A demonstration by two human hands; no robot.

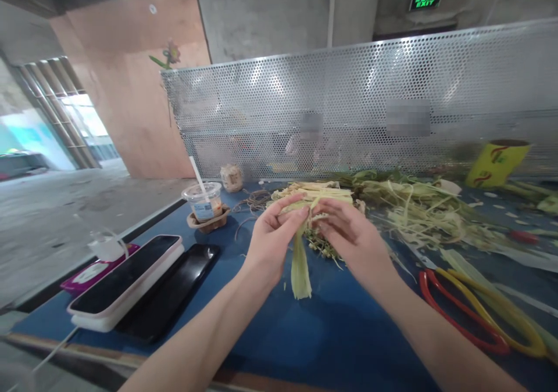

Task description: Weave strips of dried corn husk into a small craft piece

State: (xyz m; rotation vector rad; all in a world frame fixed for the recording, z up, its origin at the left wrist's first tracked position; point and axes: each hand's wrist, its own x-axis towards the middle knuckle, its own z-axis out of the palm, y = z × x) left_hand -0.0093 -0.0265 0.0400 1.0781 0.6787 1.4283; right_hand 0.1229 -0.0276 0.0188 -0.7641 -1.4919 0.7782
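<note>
Above a blue table [340,334], two bare hands meet at the top of a pale green husk [300,273]. The left hand [276,229] holds it, pinched between thumb and finger. The right hand [351,226] is close by, its fingers bent in toward the same top end — I cannot tell if they grip it. The husk hangs down below the hands, and its loose end is wide and flat. Just behind the hands is a pile of pale strips [325,187], with small dry stems [325,245] under it. More leaves [427,209] lie to the right, near a yellow roll [497,162]. Scissors [474,316] with one red handle and one yellow handle lie beside the right arm. On the left are a cup [203,205] with a straw, set in a brown holder [209,223], and a phone [126,276] next to a black tray [174,290]. A metal screen [349,90] full of holes stands at the back — a green sign [426,0] glows above it.
</note>
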